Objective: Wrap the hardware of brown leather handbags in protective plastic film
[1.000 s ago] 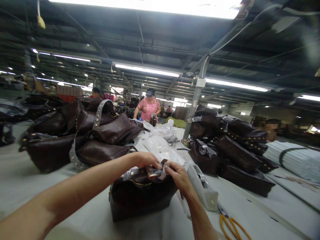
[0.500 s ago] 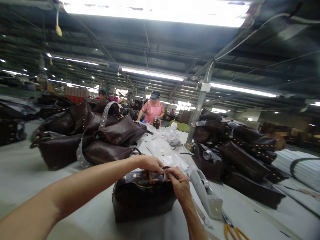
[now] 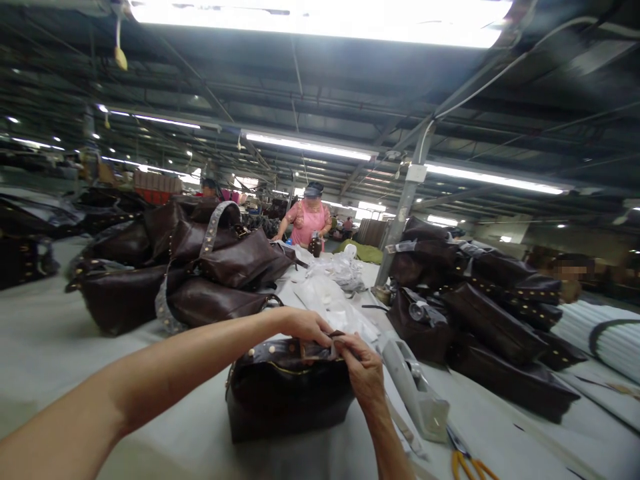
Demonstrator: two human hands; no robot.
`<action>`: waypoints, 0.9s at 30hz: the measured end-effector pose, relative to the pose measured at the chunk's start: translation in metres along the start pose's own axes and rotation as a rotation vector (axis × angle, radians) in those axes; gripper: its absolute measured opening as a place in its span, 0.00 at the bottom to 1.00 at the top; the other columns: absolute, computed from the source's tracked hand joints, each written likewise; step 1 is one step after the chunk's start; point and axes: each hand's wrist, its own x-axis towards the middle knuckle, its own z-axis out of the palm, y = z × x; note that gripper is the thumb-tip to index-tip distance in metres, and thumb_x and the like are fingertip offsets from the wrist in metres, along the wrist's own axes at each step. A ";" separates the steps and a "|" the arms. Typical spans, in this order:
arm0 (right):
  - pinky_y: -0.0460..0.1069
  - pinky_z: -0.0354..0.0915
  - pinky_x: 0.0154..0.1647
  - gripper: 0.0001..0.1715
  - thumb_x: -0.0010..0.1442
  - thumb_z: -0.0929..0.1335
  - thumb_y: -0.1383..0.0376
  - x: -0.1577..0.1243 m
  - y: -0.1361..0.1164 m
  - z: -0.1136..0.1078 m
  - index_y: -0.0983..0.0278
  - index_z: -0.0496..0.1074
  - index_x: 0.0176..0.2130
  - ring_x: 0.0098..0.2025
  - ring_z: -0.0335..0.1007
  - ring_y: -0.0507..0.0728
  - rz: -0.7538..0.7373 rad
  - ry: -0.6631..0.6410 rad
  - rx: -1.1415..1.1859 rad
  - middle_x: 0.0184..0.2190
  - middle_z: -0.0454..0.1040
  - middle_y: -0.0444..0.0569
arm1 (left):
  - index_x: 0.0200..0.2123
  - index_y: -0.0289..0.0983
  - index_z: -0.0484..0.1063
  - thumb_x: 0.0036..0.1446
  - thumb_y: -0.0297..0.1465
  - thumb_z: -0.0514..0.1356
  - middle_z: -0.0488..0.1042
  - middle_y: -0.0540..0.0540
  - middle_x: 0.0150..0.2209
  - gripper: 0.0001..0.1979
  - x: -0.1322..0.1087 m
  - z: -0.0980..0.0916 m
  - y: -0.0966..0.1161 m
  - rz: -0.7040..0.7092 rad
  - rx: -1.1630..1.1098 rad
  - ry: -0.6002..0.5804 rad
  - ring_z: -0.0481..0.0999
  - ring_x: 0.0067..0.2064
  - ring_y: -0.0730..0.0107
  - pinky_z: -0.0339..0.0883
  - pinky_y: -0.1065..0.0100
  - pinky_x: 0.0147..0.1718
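A dark brown leather handbag (image 3: 290,400) stands upright on the white table in front of me. Gold studs dot its top, and a brass-coloured zip runs along the opening. My left hand (image 3: 310,327) reaches across the top and pinches a strap end (image 3: 336,337) at the bag's upper right. On the other side of that same piece, my right hand (image 3: 363,367) is closed with thumb and fingers together. The two hands nearly touch. Whether a buckle sits under the fingers is hidden.
Piles of similar bags lie at the left (image 3: 225,263) and right (image 3: 490,320). A grey tape dispenser (image 3: 417,393) and orange-handled scissors (image 3: 465,460) are beside my right arm. Crumpled white wrapping (image 3: 335,280) lies behind the bag. A person in pink (image 3: 306,223) stands across the table.
Both hands keep their hold on the strap end, with only a slight shift of the fingers. The whole view has swung a little, moving the surroundings slightly right.
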 end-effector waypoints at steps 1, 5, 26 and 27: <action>0.63 0.49 0.64 0.09 0.53 0.68 0.61 0.000 0.000 0.000 0.57 0.79 0.30 0.42 0.75 0.61 -0.004 0.007 0.000 0.35 0.81 0.47 | 0.43 0.40 0.76 0.49 0.30 0.60 0.73 0.54 0.26 0.16 -0.001 0.000 0.001 0.004 0.007 -0.016 0.70 0.24 0.74 0.66 0.74 0.23; 0.65 0.48 0.64 0.09 0.54 0.68 0.62 -0.002 0.001 -0.002 0.57 0.79 0.29 0.42 0.75 0.61 -0.044 0.012 -0.013 0.36 0.81 0.48 | 0.51 0.39 0.71 0.51 0.33 0.59 0.74 0.51 0.32 0.22 -0.004 0.001 0.003 0.033 0.211 0.050 0.71 0.28 0.72 0.65 0.74 0.24; 0.59 0.61 0.56 0.09 0.57 0.67 0.64 0.001 0.006 -0.004 0.58 0.79 0.32 0.42 0.74 0.60 -0.168 0.001 -0.017 0.37 0.80 0.48 | 0.47 0.38 0.69 0.53 0.38 0.55 0.72 0.49 0.36 0.19 -0.006 -0.002 0.004 0.080 0.595 0.098 0.71 0.37 0.67 0.63 0.71 0.33; 0.59 0.61 0.56 0.09 0.57 0.67 0.64 0.000 0.005 -0.004 0.58 0.79 0.31 0.42 0.74 0.60 -0.160 0.005 -0.011 0.37 0.80 0.47 | 0.46 0.38 0.69 0.53 0.38 0.56 0.71 0.50 0.36 0.18 -0.005 -0.002 0.004 0.090 0.597 0.092 0.70 0.37 0.68 0.63 0.71 0.34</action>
